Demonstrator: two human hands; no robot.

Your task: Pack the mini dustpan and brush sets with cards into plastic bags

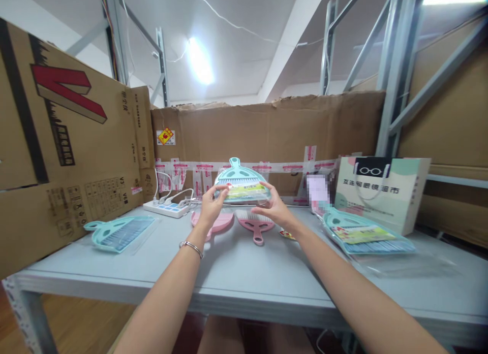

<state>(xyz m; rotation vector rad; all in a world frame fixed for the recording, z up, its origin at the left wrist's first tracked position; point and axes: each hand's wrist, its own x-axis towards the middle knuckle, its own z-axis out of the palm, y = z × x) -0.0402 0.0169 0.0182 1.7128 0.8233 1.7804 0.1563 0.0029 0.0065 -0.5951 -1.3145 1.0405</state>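
Head view: a wrapped turquoise dustpan set [237, 180] is held above the desk [244, 270], between the left hand [212, 204] and the right hand [277, 209].
The set's left edge is clasped by the left fingers [222, 191], and its right edge is grasped by the right ones, with the right thumb set lower; neither hand is clearly nearer. The axis from bristles to handle [235, 162] is directed upward and away from the person, and the broad lower part is spanned from hand to hand. A fan-shaped pan with pale-blue bristles is seen, crossed by a yellow-green label [247, 190] and enclosed in clear, glossy film. Below, a pink dustpan [221, 222], partly hidden by the left hand and wrist, and a pink brush [256, 223] are laid on the desk.
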